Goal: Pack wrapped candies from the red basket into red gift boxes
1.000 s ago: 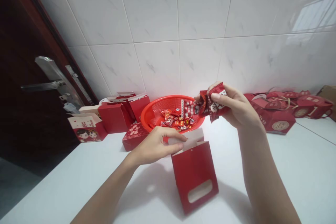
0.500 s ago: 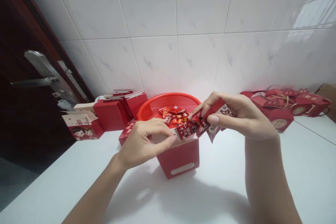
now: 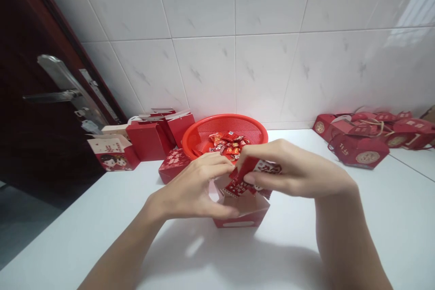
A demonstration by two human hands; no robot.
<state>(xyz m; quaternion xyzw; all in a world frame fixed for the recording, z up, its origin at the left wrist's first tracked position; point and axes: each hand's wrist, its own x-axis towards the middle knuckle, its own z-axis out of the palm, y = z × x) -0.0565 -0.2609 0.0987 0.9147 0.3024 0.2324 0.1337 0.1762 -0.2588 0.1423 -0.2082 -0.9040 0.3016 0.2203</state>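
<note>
Sweets: right hand (image 3: 295, 174) pinches a bunch of light, crinkly, slippery wrapped packets (image 3: 249, 179), just above the box mouth.
Box: left hand (image 3: 193, 188) grips the thin card flap of the red box (image 3: 243, 215) on the desk (image 3: 374, 217); probably flimsy, best held by its rim.

Standing upright on the white counter just in front of the basket: a small red gift box (image 3: 243, 217), top flaps open. Hanging over its mouth, partly inside: red-and-white candy packets (image 3: 249, 180), bunched together.
</note>
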